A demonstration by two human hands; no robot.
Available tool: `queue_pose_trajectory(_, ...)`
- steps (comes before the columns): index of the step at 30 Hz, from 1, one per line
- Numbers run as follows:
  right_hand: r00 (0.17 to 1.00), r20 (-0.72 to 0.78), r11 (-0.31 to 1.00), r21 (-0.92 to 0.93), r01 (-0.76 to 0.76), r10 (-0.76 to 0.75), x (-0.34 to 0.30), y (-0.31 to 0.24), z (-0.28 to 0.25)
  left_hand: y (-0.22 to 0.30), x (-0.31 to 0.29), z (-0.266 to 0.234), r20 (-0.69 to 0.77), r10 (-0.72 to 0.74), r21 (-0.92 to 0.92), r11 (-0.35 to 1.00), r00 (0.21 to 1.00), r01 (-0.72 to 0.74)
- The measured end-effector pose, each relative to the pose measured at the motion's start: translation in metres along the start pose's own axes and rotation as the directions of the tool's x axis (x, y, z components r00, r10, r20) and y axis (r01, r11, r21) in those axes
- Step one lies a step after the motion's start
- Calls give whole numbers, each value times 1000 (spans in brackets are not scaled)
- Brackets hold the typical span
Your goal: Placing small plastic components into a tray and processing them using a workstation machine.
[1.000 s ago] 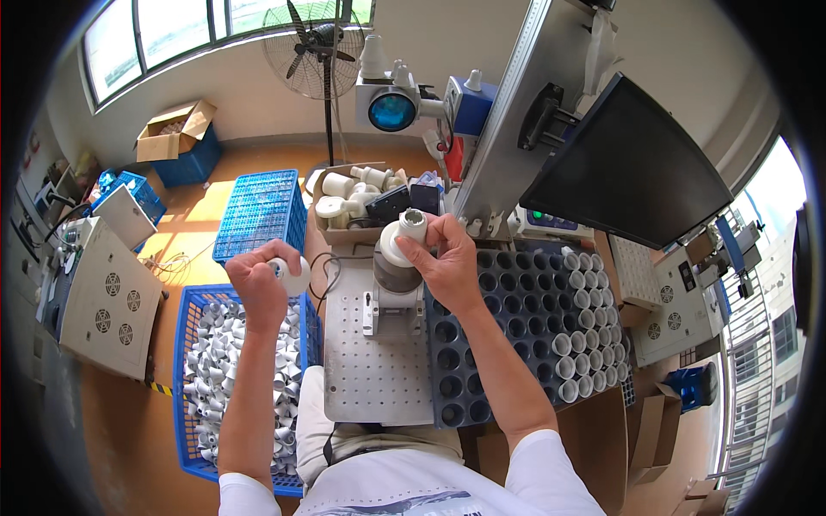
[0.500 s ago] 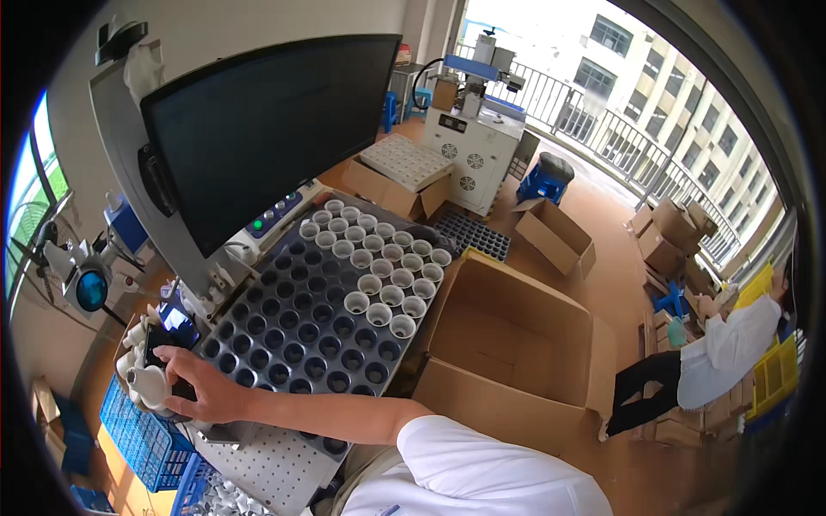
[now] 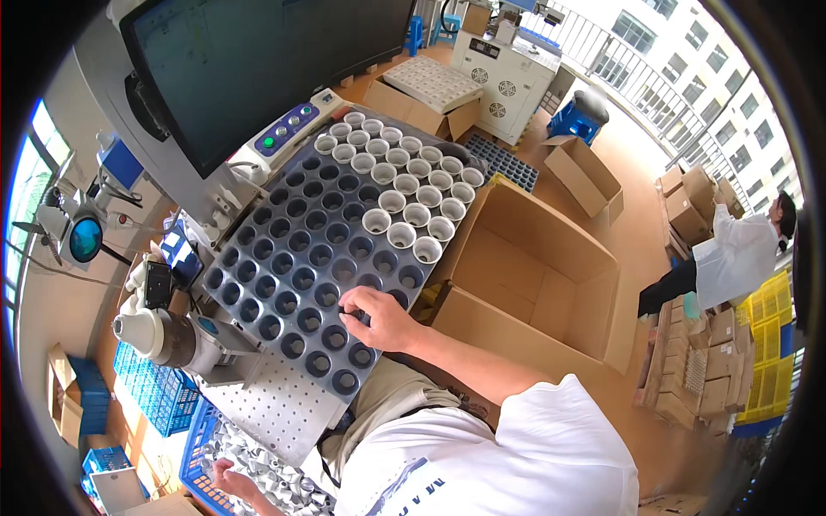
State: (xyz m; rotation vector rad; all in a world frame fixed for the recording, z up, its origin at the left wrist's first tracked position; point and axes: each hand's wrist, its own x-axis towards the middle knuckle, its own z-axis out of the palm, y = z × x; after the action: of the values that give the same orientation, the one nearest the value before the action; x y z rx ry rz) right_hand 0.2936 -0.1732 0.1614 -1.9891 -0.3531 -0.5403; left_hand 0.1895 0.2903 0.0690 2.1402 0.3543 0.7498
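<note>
My right hand [image 3: 379,318] is over the near right part of a dark grey tray [image 3: 284,282] with rows of round holes. Its fingers are curled together, and whatever they may hold is hidden. White cup-shaped parts [image 3: 428,249] fill the far right rows of the tray. My left hand [image 3: 234,480] hovers at the lower left over a blue basket [image 3: 191,471] of loose grey-white parts [image 3: 280,482], fingers slightly apart with nothing visible in them. Left of the tray, a round grey fixture [image 3: 178,340] carries a pale cup-shaped end [image 3: 138,334].
A large open cardboard box [image 3: 525,249] stands right of the tray. Behind are a dark monitor [image 3: 267,69], a control panel with knobs [image 3: 288,129] and a white machine [image 3: 499,82]. At far right, a person in white [image 3: 740,258] is near stacked boxes [image 3: 714,361].
My right hand has moved from the fixture at the left to the tray, toward the right. My left hand has come into view over the basket. The view has shifted downward.
</note>
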Motion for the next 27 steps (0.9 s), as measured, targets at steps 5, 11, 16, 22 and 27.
queue_pose_trajectory(5,996,40,994,71,-81,78,7,-11,3,90,-24,71,241,1,-228,972,971,56)
queue_pose_trajectory(11,987,127,909,-391,145,-103,66,28,14,-3,-76,65,421,40,-32,999,906,-29)
queue_pose_trajectory(16,955,266,619,-775,130,134,103,55,-41,27,-66,104,428,126,42,986,895,-159)
queue_pose_trajectory(22,846,461,513,-812,280,267,130,58,-37,7,-69,125,444,200,-39,978,873,-204)
queue_pose_trajectory(27,839,487,694,-691,200,243,169,8,-27,-20,-69,123,432,237,-63,970,870,-233)
